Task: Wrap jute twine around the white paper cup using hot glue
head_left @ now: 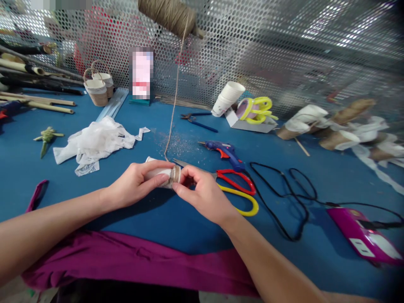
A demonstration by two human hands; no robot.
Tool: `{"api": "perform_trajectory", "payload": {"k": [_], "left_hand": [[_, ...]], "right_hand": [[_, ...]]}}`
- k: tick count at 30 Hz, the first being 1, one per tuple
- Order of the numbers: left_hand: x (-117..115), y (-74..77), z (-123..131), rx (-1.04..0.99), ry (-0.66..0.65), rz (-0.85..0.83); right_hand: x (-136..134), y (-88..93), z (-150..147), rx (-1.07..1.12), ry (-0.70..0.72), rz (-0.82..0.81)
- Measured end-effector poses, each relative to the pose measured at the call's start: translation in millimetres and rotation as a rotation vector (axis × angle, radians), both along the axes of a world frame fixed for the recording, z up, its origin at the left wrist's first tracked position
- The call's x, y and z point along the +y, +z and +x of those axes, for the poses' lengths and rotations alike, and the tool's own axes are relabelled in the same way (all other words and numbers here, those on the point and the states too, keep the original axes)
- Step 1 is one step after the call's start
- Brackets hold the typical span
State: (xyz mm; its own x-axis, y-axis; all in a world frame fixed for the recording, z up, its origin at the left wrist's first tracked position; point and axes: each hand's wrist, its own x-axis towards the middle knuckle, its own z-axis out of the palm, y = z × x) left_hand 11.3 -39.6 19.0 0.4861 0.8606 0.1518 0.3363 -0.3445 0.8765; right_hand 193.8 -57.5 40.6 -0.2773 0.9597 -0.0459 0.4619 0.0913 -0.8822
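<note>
A white paper cup (157,171) lies on its side just above the blue table (189,219), its base end wrapped in jute twine. My left hand (135,185) is closed round the cup's body. My right hand (202,193) is closed at the wrapped end, thumb and fingers pinching the twine there. A strand of twine (174,101) runs up from the cup to a large twine spool (168,14) hanging at the top. Red and yellow scissors (235,189) lie right beside my right hand.
A blue glue gun (225,152) with a black cable (284,198) lies behind the scissors, a magenta power strip (362,237) at right. White lace (94,143), pliers (195,120), stacked cups (227,99), wrapped cups (334,126), small baskets (97,88) and bamboo sticks (38,101) stand around. Perforated mesh closes the back.
</note>
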Motion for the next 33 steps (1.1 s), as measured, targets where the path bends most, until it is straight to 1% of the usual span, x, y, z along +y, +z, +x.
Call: {"api": "perform_trajectory", "payload": {"k": [7,11,14,16,17,18,19,20,21,22,23,26,29,31,33], "left_hand": [[-2.1,-0.2,1.0,0.005,0.049,0.02],[-2.1,-1.1,1.0,0.001,0.078,0.024],[-1.5,-1.2,1.0,0.004,0.098,0.012],[-1.1,-1.2,0.8,0.032,0.095,0.009],[-1.0,-1.2,0.7,0.051,0.09,0.011],[-1.0,-1.1,0.6,0.068,0.087,0.016],[-0.9,-1.0,0.4,0.082,0.083,0.021],[-0.9,-0.8,0.4,0.091,0.08,0.027],[-1.0,-0.4,0.3,0.097,0.078,0.031],[-1.1,0.0,0.3,0.102,0.077,0.034],[-1.1,0.5,0.4,0.105,0.076,0.036],[-1.2,1.5,0.4,0.1,0.072,0.042],[-0.3,1.5,-0.4,0.086,0.065,0.035],[1.2,1.1,-1.5,0.082,0.065,0.013],[3.6,0.7,-3.0,0.07,0.068,0.001]], "right_hand": [[0.5,-2.3,1.1,0.006,0.011,0.004],[0.7,-3.7,-0.7,0.023,0.008,-0.027],[1.8,-0.8,1.6,0.016,0.035,-0.069],[6.3,4.3,10.0,0.003,0.051,-0.068],[10.3,7.4,17.0,-0.004,0.027,-0.04],[15.7,10.6,25.9,-0.017,-0.034,0.018],[22.2,13.4,36.2,-0.037,-0.141,0.111],[29.5,15.5,47.5,-0.112,-0.295,0.198],[37.3,16.4,59.2,-0.251,-0.467,0.274],[45.1,15.9,70.5,-0.436,-0.603,0.295],[52.4,14.0,80.8,-0.505,-0.654,0.275],[68.6,1.1,102.0,-0.584,-0.665,0.154],[74.7,-12.0,109.3,-0.586,-0.649,0.086],[74.4,-15.0,109.2,-0.554,-0.655,0.081],[70.9,-12.8,105.8,-0.488,-0.663,0.091]]}}
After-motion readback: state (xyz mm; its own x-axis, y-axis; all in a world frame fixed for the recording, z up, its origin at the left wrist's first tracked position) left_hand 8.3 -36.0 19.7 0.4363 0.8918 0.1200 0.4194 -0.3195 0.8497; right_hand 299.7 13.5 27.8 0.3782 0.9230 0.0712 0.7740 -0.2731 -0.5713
